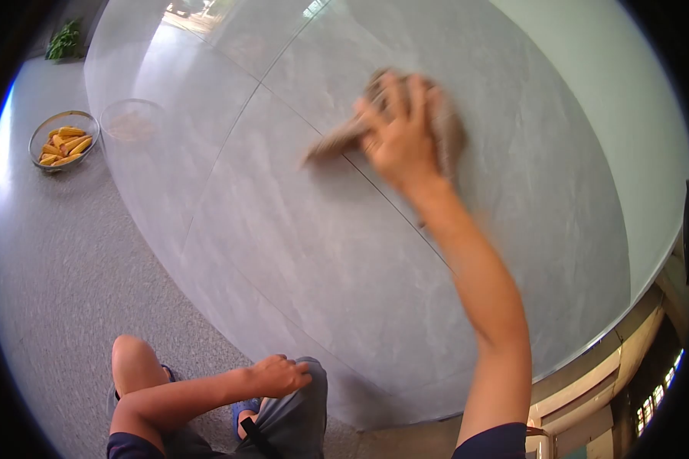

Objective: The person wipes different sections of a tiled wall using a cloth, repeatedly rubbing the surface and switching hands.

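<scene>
My right hand (402, 134) is spread over a bunched brown cloth (452, 126), pressing it against a glossy grey tiled surface (344, 260) that looks like a wall. Hand and cloth are slightly blurred by motion. One end of the cloth sticks out to the left past my fingers. My left hand (282, 375) rests on my knee with its fingers curled in, and nothing shows in it.
A clear glass bowl (65, 141) with several yellow corn cobs stands on the speckled grey floor (115, 252) at the left, mirrored faintly in the tiles. A green plant (63, 40) is at the upper left. Pale green paint (589, 61) borders the tiles.
</scene>
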`<state>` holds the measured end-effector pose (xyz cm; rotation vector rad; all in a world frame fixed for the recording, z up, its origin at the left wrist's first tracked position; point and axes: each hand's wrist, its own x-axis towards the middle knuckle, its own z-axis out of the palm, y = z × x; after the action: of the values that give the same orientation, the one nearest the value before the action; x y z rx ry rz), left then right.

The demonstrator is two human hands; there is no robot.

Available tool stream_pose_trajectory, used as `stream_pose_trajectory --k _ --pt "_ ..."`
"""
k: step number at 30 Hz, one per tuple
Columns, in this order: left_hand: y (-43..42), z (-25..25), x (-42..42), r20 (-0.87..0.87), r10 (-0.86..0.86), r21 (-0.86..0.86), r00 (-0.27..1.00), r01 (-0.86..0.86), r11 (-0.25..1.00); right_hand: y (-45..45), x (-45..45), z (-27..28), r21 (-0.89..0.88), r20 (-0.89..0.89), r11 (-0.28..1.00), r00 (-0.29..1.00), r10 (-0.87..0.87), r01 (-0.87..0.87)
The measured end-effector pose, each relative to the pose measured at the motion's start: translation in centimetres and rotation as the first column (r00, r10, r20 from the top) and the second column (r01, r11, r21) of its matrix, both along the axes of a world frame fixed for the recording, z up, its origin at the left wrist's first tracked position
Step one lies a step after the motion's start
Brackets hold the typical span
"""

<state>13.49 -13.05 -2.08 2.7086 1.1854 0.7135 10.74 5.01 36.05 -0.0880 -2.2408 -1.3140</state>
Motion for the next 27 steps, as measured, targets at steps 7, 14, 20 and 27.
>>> stream_pose_trajectory --k 7,14,20,27 --pt "0.1 -0.9 0.3 0.040 0.016 0.079 0.999 -0.019 0.997 0.1 0.4 -10.6 -0.461 0.382 0.886 0.893 0.237 -0.038" --pt "0.2 0.0 -0.1 -0.009 -0.001 -0.003 1.000 0.001 1.000 1.2 -2.1 4.7 0.092 0.049 0.987 0.990 0.131 -0.135" --pt "0.5 -0.1 -0.1 0.038 0.007 0.031 0.999 -0.009 0.999 2.6 -4.2 10.5 0.256 -0.339 0.922 0.867 0.366 -0.290" --pt "1.5 -0.5 -0.2 0.038 0.007 0.056 0.999 -0.009 0.998 2.8 -7.5 -3.6 -0.091 0.081 0.963 0.962 0.260 -0.253"
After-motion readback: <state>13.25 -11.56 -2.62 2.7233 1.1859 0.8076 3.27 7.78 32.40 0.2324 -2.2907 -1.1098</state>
